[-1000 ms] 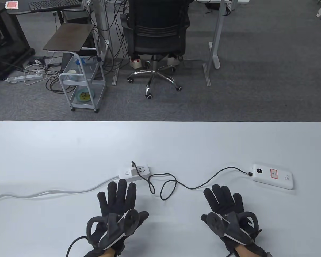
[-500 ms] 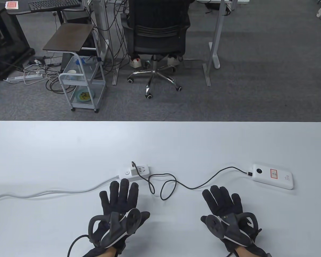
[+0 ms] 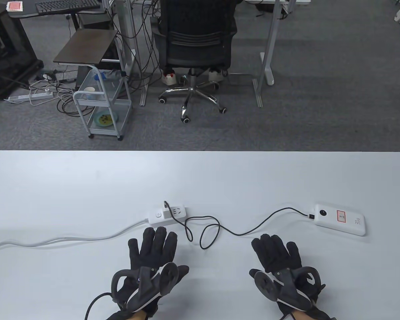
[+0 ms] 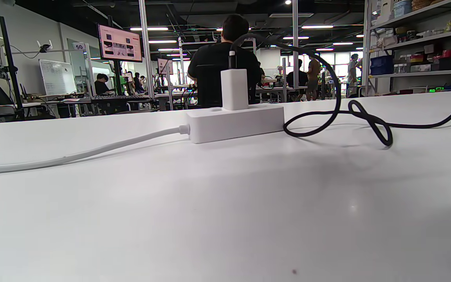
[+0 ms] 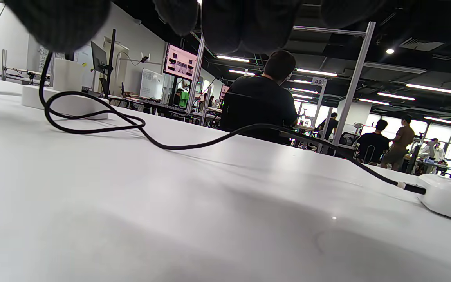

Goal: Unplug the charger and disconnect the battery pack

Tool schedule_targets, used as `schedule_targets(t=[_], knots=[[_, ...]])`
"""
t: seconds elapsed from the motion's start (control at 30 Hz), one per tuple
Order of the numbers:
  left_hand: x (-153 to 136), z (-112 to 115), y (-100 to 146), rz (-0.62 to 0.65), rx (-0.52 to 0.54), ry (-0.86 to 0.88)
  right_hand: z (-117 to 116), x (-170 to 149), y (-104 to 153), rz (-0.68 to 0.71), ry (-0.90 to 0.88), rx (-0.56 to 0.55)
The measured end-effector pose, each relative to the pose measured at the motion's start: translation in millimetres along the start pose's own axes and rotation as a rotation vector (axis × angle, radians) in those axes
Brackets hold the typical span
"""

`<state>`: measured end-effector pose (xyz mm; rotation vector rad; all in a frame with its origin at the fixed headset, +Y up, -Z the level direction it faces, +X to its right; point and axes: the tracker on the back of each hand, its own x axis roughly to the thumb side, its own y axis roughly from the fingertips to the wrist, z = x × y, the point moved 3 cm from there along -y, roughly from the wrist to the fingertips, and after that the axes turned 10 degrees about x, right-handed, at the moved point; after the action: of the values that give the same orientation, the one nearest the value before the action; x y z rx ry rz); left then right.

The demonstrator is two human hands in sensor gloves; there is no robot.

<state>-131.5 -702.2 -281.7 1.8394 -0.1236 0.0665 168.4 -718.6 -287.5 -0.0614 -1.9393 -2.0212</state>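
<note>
A white charger (image 3: 166, 211) stands plugged into a white power strip (image 3: 168, 213) at the table's middle; it also shows in the left wrist view (image 4: 234, 89). A black cable (image 3: 220, 228) loops from it to a white battery pack (image 3: 340, 219) at the right, where its plug is in the port (image 5: 413, 188). My left hand (image 3: 153, 248) lies flat and open just in front of the strip, holding nothing. My right hand (image 3: 276, 251) lies flat and open near the cable, left of the pack, holding nothing.
The strip's white cord (image 3: 63, 238) runs off the table's left edge. The table (image 3: 86, 183) is white. An office chair (image 3: 195, 43), a cart (image 3: 100, 106) and desks stand on the floor beyond the far edge.
Both hands have drawn back slightly toward the near edge. The left hand has shifted a little to the right. Nothing else has moved.
</note>
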Motion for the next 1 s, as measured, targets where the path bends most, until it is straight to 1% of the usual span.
schedule_targets(t=[0.17, 0.3, 0.4, 0.5, 0.6, 0.63, 0.7, 0.73, 0.77, 0.83, 0.9, 1.0], knots=[[-5, 1, -3, -0.018, 0.002, -0.011, -3, -1, -2, 0.004, -0.022, 0.028], [-12, 1, -17, -0.066, 0.004, 0.017, -2, 5, -1, 0.024, 0.011, 0.029], [-10, 6, -31, -0.095, -0.031, 0.042, -2, 9, -1, 0.039, 0.041, 0.034], [-7, 10, -41, -0.089, -0.008, 0.030, 0, 10, -1, 0.036, 0.053, 0.025], [-5, 11, -41, -0.073, -0.008, 0.034, 2, 4, -2, 0.015, 0.046, 0.009], [-5, 9, -39, -0.058, 0.005, 0.030, 3, -2, -4, -0.017, 0.075, 0.005], [-4, 7, -34, -0.036, 0.023, 0.003, 5, -20, -13, -0.093, 0.137, 0.039], [-5, 5, -32, -0.031, 0.030, -0.015, 4, -38, -19, -0.175, 0.131, 0.096], [-6, 5, -29, -0.037, 0.033, -0.014, 3, -57, -25, -0.224, 0.093, 0.138], [-8, 3, -27, -0.036, 0.037, -0.006, -1, -90, -36, -0.306, 0.031, 0.178], [-10, 2, -27, -0.040, 0.044, -0.007, -7, -126, -47, -0.392, 0.020, 0.242], [-13, 4, -26, -0.049, 0.031, -0.002, -16, -165, -58, -0.480, 0.034, 0.343]])
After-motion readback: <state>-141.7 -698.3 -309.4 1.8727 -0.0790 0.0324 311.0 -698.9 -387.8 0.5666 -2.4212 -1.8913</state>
